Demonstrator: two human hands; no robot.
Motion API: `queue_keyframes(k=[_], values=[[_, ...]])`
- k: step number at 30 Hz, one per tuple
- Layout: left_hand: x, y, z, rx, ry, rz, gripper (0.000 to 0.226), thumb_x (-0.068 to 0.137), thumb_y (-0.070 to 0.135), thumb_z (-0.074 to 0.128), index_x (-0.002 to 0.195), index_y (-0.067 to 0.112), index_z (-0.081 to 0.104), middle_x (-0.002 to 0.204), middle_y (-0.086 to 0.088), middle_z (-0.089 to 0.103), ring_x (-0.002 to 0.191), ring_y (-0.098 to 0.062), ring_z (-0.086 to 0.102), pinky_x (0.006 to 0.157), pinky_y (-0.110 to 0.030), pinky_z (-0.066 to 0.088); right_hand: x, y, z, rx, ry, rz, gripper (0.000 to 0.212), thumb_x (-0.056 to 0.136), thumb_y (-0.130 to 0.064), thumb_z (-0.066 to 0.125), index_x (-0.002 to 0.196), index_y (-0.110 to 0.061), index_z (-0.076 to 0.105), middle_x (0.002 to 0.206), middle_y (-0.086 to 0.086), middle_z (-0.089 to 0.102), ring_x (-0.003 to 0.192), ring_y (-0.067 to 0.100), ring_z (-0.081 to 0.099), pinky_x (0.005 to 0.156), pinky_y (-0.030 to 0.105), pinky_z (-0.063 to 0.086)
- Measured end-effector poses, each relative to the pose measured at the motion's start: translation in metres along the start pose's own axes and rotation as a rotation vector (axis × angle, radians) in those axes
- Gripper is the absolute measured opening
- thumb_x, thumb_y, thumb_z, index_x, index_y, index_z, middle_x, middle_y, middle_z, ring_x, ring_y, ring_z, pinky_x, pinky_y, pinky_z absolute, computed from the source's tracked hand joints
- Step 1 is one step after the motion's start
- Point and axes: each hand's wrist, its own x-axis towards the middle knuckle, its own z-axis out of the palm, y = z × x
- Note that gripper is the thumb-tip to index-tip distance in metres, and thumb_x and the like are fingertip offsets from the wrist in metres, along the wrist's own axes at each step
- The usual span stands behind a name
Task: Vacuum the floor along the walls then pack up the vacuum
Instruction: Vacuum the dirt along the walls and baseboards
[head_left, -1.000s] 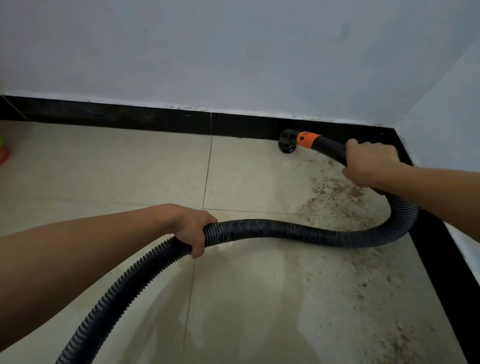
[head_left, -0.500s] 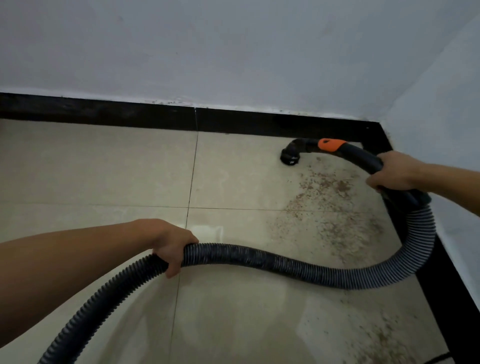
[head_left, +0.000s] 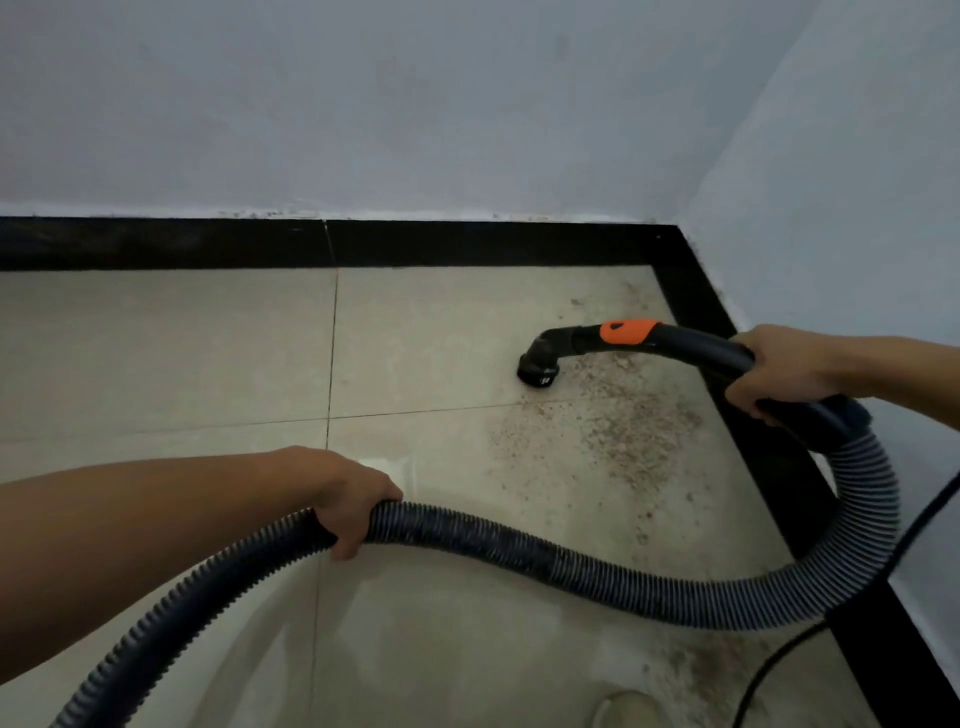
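Hands hold the vacuum in two places. The right hand (head_left: 779, 371) is wrapped round the rear of the black curved rigid handle tube (head_left: 696, 345). Ahead of that grip, past an orange collar (head_left: 626, 331), the round black nozzle (head_left: 539, 366) sits on the beige tiled floor (head_left: 156, 353) at the edge of brown grit (head_left: 623, 431), near the black skirting (head_left: 467, 243). The left hand (head_left: 353, 499) clasps the black ribbed flexible hose (head_left: 597, 569) mid-length, where it loops back from the handle.

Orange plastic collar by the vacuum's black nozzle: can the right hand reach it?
Probably yes. The right hand grips the smooth black handle tube just behind the orange plastic collar; only bare tube lies between them. The left hand holds the ribbed black hose.
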Motion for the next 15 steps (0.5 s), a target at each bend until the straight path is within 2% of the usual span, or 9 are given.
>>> queue_keyframes(k=[5,9,15], values=[[-0.001,0.014,0.003,0.043,-0.007,0.017,0.057,0.071,0.011,0.077,0.121,0.017,0.051,0.106,-0.001,0.053,0.094,-0.021,0.054,0.074,-0.031,0.043,-0.014,0.009,0.008,-0.016,-0.009,-0.085,0.023,0.07,-0.002,0.069,0.089,-0.01,0.059,0.055,0.008,0.069,0.045,0.019,0.065,0.045,0.025,0.049],[-0.003,0.019,0.006,0.079,-0.016,0.03,0.055,0.071,0.01,0.076,0.12,0.018,0.051,0.108,-0.003,0.054,0.099,-0.024,0.056,0.078,-0.032,0.046,-0.023,0.01,0.017,-0.022,-0.116,-0.181,0.022,0.067,-0.008,0.07,0.086,-0.014,0.059,0.059,0.007,0.07,0.049,0.02,0.067,0.048,0.027,0.051],[-0.007,0.028,0.016,0.065,-0.032,0.098,0.053,0.072,0.007,0.075,0.119,0.015,0.051,0.108,-0.003,0.052,0.095,-0.022,0.053,0.075,-0.031,0.042,-0.038,0.018,0.017,-0.109,-0.251,-0.172,0.045,0.046,-0.021,0.064,0.089,-0.009,0.061,0.059,0.011,0.068,0.049,0.021,0.064,0.048,0.026,0.049]])
